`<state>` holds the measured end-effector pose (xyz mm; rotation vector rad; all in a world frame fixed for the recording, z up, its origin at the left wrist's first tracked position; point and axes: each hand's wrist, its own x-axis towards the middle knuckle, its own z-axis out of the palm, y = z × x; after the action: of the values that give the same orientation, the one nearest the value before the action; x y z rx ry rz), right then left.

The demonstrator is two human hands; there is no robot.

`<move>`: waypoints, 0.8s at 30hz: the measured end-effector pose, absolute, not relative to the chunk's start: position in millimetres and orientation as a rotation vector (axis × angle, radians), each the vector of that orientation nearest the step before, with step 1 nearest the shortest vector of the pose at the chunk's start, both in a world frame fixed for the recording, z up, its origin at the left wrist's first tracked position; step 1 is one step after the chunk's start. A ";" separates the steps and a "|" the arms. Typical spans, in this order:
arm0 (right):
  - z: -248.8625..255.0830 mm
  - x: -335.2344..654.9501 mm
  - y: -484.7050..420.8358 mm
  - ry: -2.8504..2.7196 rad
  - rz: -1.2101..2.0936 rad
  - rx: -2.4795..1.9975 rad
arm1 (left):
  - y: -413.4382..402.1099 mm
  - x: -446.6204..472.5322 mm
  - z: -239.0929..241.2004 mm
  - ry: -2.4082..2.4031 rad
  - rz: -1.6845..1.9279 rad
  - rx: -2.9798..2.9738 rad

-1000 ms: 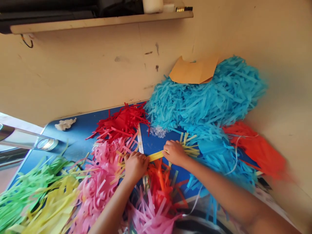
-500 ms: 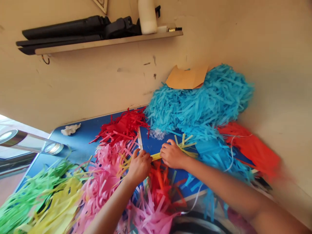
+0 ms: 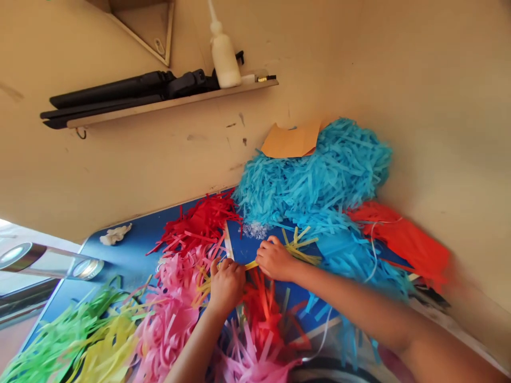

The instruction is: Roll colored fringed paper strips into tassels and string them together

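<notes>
Blue tabletop (image 3: 131, 250) pushed against a beige wall, covered in cut paper fringe. Your left hand (image 3: 226, 284) and right hand (image 3: 275, 260) sit close together near frame center, both curled tight on one yellow fringed strip (image 3: 251, 264). The left pinches its near end. The right closes over the other end, with yellow fringes fanning out at 2 o'clock from it. The strip lies flat on the table between both hands.

- Blue fringe pile (image 3: 319, 175) at 1 o'clock, tan paper (image 3: 291, 141) on top.
- Red fringe (image 3: 199, 223) at 11 o'clock.
- Pink fringe (image 3: 175, 308) at 8 o'clock, touching your left hand.
- Green fringe (image 3: 51, 340) far out at 8 o'clock.
- Orange fringe (image 3: 267, 314) just below the hands.
- Crumpled white tissue (image 3: 115, 234) at 9 o'clock, well apart.
- Wall shelf (image 3: 159, 103) up top with a white squeeze bottle (image 3: 223, 58).
</notes>
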<state>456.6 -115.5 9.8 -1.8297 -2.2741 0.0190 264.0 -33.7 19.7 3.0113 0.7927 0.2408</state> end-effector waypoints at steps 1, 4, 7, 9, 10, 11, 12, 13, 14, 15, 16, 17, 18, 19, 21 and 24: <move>7.1 459.0 -116.6 -2.254 0.058 -1.837 | -32.5 261.2 18.5 0.796 0.248 2.994; -2.9 472.3 -120.1 -2.134 0.175 -1.883 | -26.7 252.6 11.7 0.843 0.277 2.913; -12.3 485.5 -121.2 -2.012 0.242 -1.944 | -20.6 246.8 1.9 0.913 0.299 2.816; -16.3 490.4 -120.2 -1.932 0.291 -1.985 | -18.4 245.4 -4.1 0.940 0.303 2.771; -17.5 491.6 -119.5 -1.901 0.314 -2.000 | -18.0 245.6 -6.4 0.950 0.302 2.756; -18.2 492.1 -118.7 -1.876 0.335 -2.011 | -18.0 246.4 -8.1 0.958 0.300 2.747; -18.3 492.2 -117.8 -1.856 0.352 -2.019 | -18.1 247.6 -9.3 0.966 0.294 2.741; -18.0 491.9 -117.0 -1.840 0.366 -2.028 | -18.1 249.2 -9.9 0.976 0.287 2.740; -17.4 491.3 -116.1 -1.825 0.378 -2.040 | -18.1 251.2 -9.9 0.988 0.277 2.741; -16.5 490.6 -115.0 -1.809 0.386 -2.055 | -17.8 253.3 -9.4 0.999 0.266 2.746; -15.6 489.8 -113.7 -1.794 0.394 -2.073 | -17.1 255.6 -8.5 1.008 0.252 2.754; -14.6 489.0 -112.1 -1.780 0.401 -2.092 | -16.1 257.8 -7.4 1.012 0.234 2.763; -13.7 488.2 -110.3 -1.768 0.409 -2.112 | -14.9 260.0 -6.0 1.012 0.214 2.774; -13.0 487.5 -108.4 -1.758 0.418 -2.131 | -13.5 261.9 -4.6 1.008 0.191 2.786; -11.8 486.1 -104.4 -1.746 0.432 -2.166 | -10.7 264.6 -1.9 0.994 0.147 2.808; -9.1 484.5 -100.8 -1.748 0.428 -2.198 | -9.2 265.5 2.1 0.992 0.124 2.845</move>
<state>484.5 -100.8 -9.1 -2.1983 -1.7482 0.4278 265.5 -9.2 2.1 2.8449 0.9925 0.1240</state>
